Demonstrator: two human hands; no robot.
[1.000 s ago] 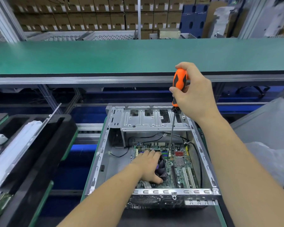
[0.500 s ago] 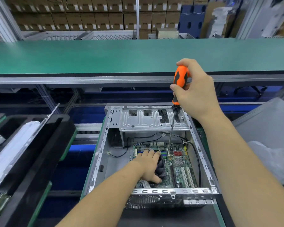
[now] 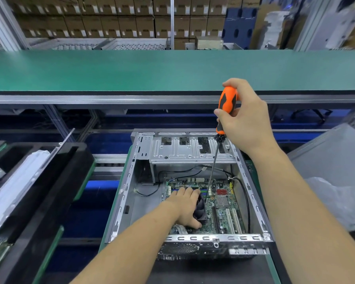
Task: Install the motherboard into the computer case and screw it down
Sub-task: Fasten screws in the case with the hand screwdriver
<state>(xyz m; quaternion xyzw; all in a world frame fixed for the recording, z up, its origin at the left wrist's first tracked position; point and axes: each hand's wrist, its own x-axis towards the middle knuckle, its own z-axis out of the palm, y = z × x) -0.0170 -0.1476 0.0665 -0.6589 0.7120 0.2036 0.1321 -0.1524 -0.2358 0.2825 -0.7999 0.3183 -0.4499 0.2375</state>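
Green bench (image 3: 131, 70), stacked cartons (image 3: 111, 21) behind; right hand (image 3: 246, 119) fingers grip screwdriver (image 3: 226, 103).

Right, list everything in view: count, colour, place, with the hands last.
computer case: one, grey metal, open, centre foreground.
motherboard: one, green, lying inside the case.
cooler fan: one, dark, on the motherboard under the left hand.
screwdriver: one, orange and black handle, long shaft angled down to the motherboard.
black cable: one, along the case's right wall.
black tray: one, left of the case.
green bench: one, across the back.
cardboard boxes: many, brown, stacked behind.
left hand: one, resting on the fan.
right hand: one, gripping the screwdriver handle above the case.
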